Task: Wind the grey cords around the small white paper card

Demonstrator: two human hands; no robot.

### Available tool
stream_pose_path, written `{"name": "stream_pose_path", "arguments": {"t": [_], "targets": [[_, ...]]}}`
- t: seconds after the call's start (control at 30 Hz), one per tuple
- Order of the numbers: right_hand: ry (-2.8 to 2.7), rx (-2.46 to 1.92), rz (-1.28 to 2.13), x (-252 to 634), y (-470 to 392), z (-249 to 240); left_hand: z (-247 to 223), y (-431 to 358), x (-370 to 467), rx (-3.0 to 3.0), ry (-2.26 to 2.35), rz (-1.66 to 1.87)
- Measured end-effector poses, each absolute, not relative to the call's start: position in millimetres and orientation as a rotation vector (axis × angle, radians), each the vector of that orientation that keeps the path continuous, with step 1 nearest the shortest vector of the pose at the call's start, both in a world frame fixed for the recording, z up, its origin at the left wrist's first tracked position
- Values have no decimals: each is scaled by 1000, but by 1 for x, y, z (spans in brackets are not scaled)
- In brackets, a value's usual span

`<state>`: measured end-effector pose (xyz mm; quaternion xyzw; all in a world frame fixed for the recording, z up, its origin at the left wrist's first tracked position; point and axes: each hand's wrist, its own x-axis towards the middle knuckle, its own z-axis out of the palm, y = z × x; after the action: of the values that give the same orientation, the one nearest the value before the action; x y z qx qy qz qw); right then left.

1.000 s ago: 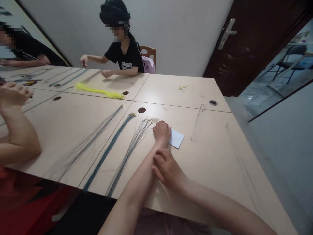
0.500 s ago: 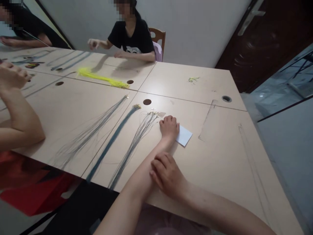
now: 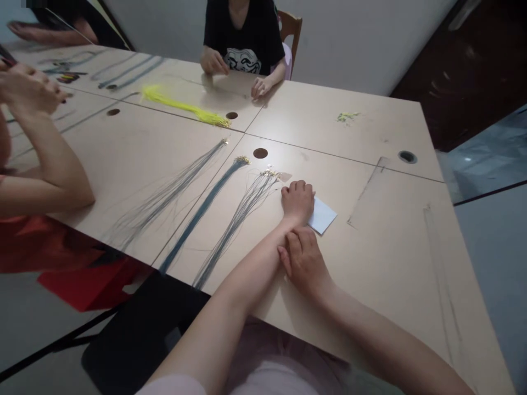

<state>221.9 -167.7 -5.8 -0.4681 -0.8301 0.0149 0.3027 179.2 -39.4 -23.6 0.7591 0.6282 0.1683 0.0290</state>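
Observation:
My left hand (image 3: pixel 298 201) rests palm down on the table with its fingers curled under; the underside is hidden. Beside it, partly under its edge, lies a folded white paper (image 3: pixel 323 216). My right hand (image 3: pixel 307 258) leans against my left wrist, its fingers loosely bent and spread, with nothing seen in them. Just left of my left hand is a bundle of grey cords (image 3: pixel 234 226) with gold-coloured metal ends and a small clear plastic piece (image 3: pixel 285 176). Farther left lie a dark teal cord bundle (image 3: pixel 201 213) and another thin grey bundle (image 3: pixel 173 185).
A neon yellow cord bundle (image 3: pixel 181 108) lies across the table (image 3: pixel 382 263). Small yellow-green scraps (image 3: pixel 348 117) are at the far right. A co-worker in a black shirt (image 3: pixel 242 41) sits opposite; another person's bent arm (image 3: pixel 53 159) rests at left. Round cable holes (image 3: pixel 260 153) pierce the tabletop.
My right hand has slid up from my left forearm to the wrist. The view has tilted lower. The co-worker opposite has brought both hands down to the table edge.

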Motion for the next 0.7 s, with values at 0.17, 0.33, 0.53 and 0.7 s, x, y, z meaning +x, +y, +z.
{"name": "stream_pose_path", "arguments": {"t": [0.17, 0.33, 0.53, 0.7], "targets": [[-2255, -1152, 105, 217, -183, -1, -23, -41, 181, 2330, 1951, 535], [-2211, -1129, 187, 225, -171, 2, -25, -37, 180, 2322, 1929, 530], [-2088, -1274, 112, 236, -150, -11, -24, -35, 180, 2308, 1928, 474], [-2143, -1227, 86, 228, -166, -8, -21, -39, 179, 2331, 1926, 514]]}}
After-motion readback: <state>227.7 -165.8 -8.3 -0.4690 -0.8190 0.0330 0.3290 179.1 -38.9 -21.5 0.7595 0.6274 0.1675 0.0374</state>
